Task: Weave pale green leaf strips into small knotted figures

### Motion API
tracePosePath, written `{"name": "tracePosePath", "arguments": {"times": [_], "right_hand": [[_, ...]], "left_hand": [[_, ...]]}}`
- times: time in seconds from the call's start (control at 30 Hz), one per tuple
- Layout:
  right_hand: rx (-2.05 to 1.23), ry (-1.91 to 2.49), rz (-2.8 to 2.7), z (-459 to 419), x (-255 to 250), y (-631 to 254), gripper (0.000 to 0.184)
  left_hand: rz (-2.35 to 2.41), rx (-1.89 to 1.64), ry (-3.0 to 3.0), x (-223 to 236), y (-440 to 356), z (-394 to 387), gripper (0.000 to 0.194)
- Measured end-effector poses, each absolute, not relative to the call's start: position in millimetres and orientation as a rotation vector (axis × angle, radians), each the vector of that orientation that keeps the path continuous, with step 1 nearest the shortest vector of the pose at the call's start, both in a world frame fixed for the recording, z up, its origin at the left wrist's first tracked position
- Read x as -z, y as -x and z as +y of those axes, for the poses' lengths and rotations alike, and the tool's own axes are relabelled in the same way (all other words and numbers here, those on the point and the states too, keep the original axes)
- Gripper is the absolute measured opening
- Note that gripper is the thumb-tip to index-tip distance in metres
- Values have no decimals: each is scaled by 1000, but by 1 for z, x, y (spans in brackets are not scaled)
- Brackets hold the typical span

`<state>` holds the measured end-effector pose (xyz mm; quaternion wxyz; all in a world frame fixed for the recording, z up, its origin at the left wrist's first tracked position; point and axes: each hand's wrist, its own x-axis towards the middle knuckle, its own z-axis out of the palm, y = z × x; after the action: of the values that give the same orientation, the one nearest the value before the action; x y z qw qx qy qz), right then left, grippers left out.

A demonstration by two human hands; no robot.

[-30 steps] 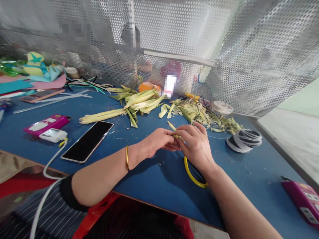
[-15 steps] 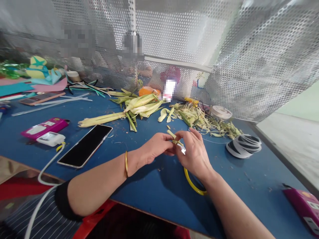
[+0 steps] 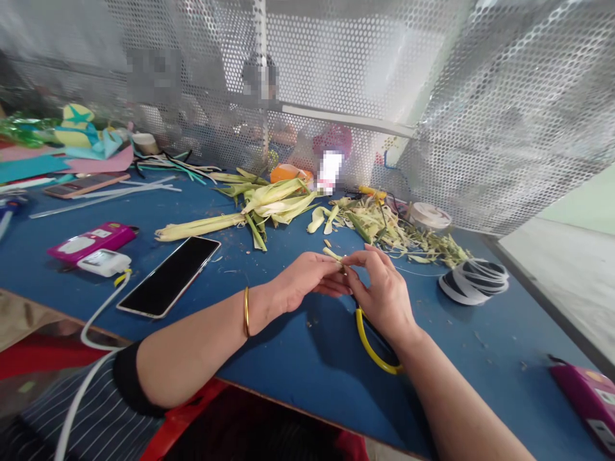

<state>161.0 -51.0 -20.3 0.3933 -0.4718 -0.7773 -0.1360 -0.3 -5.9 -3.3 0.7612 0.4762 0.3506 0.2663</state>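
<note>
My left hand [image 3: 310, 275] and my right hand [image 3: 382, 291] meet above the blue table, fingertips pinched together on a small strip of corn husk [image 3: 333, 254]. Its pale green end sticks out past the fingers; the rest is hidden by them. A gold bangle [image 3: 246, 312] circles my left wrist. Under my right hand lies a tool with a yellow handle loop [image 3: 372, 351], perhaps scissors; its other end is covered by the hand. Beyond my hands lie whole corn husks [image 3: 278, 200] and a heap of shredded husk pieces [image 3: 379, 221].
A black-screened phone [image 3: 170, 276] and a magenta device [image 3: 93, 243] with a white cable lie left. A spool of pale ribbon [image 3: 473, 282] sits right, near another magenta device [image 3: 583, 400]. A perforated metal screen [image 3: 336, 70] rises behind the table [image 3: 269, 371]; coloured sheets [image 3: 33, 168] lie far left.
My fingers have closed further over the husk strip, so less of it shows. The white glint by my right fingers is gone. The view has shifted slightly.
</note>
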Motion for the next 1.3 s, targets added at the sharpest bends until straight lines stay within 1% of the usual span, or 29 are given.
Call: {"name": "tracePosePath", "arguments": {"times": [0.17,0.43,0.6,0.7,0.97,1.17,1.3], "right_hand": [[293,1269,-1857,-51,22,-160,11],[639,1151,-2002,-61,12,-155,17],[558,1243,-1943,-61,12,-154,10],[574,1288,-1992,-59,13,-154,7],[772,1330,-2054,-62,14,-149,17],[740,1311,-2054,-62,14,-149,20],[618,1295,-1993,-62,14,-147,17]], "left_hand": [[759,-593,-1033,3,-1,-8,28],[799,-638,-977,0,-3,-8,21],[837,-674,-983,3,-2,-5,18],[816,-684,-1007,5,-2,-5,18],[818,-654,-1007,2,-5,-12,20],[835,-667,-980,0,-6,-12,19],[862,-694,-996,1,-6,-11,20]]}}
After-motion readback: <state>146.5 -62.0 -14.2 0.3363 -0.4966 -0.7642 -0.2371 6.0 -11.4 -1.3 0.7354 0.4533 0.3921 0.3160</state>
